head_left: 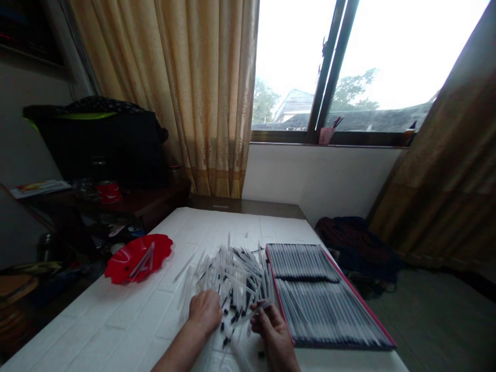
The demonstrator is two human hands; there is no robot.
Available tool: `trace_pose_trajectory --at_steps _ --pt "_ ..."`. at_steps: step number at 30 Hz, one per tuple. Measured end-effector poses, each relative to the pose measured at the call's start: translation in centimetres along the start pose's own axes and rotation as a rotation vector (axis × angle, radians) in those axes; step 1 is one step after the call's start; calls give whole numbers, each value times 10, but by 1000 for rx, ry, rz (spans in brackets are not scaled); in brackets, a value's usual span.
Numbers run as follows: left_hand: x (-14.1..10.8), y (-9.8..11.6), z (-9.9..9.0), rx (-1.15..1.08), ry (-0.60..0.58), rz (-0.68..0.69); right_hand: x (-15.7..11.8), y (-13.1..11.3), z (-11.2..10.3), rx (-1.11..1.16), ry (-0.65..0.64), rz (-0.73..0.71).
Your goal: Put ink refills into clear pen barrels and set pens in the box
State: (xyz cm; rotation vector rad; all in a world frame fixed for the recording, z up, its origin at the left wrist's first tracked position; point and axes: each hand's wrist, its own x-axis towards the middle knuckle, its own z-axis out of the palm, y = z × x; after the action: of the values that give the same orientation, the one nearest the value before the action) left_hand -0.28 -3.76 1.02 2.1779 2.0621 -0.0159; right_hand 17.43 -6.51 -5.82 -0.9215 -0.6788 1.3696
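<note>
A loose pile of thin clear plastic tubes (232,271), several with black ends, covers the middle of the white table. Over the pile's near left side, my left hand (205,311) is closed with its fingers curled down; what they hold is hidden. My right hand (273,330) pinches one clear plastic tube (248,315) between thumb and fingers, tilted and close to the pile. Small black caps (227,326) lie scattered between the hands. Just right of my right hand is a flat red-edged box (321,305) with two rows of similar tubes laid side by side.
On the table's (127,325) left stands a red scalloped dish (155,258) with a few tubes in it. A dark cabinet (155,199) with a covered screen is at the far left. Dark cloth (360,248) lies beyond the table's right edge, below the window.
</note>
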Motion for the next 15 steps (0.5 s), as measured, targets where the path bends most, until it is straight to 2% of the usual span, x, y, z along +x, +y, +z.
trace_pose_trajectory --at_steps 3,11,15 --pt "1 -7 -5 -28 -31 -8 0 -2 0 -9 -21 -14" --pt "7 -42 -27 -169 -76 54 1 1 -2 -47 -49 -22" --pt "-5 -41 -37 -270 -66 108 0 -2 0 -130 -52 -45"
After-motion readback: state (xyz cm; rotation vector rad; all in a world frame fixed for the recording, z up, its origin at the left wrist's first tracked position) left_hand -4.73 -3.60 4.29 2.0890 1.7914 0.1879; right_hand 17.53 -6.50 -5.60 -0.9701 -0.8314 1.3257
